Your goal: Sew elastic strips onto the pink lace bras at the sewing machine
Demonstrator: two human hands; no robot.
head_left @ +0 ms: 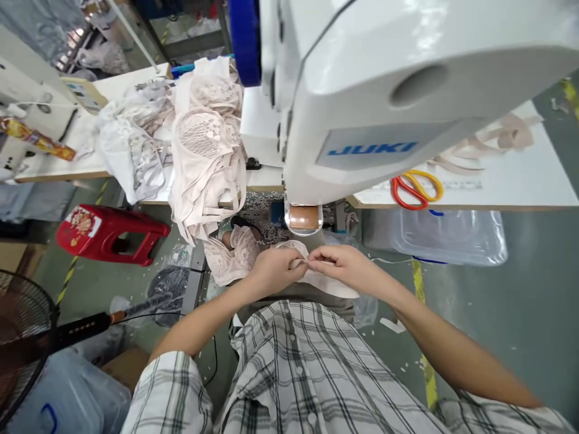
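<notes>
Both hands meet in front of my body, just below the end of the white sewing machine [362,108]. My left hand [278,270] is closed, pinching the edge of a pale pink lace bra [239,250] that hangs over my lap to the left. Right beside it, my right hand [332,265] has its fingers pinched on the same bra, whose light band [332,284] runs out beneath that hand. The fingertips nearly touch, and the small part between them is hard to make out.
Pale pink bras [203,144] are heaped on the table left of the machine, beside white ones [131,138]. Red and yellow scissors [414,190] lie at the right table edge, above a clear plastic box [452,235]. A red stool [111,234] and a fan [27,337] stand left.
</notes>
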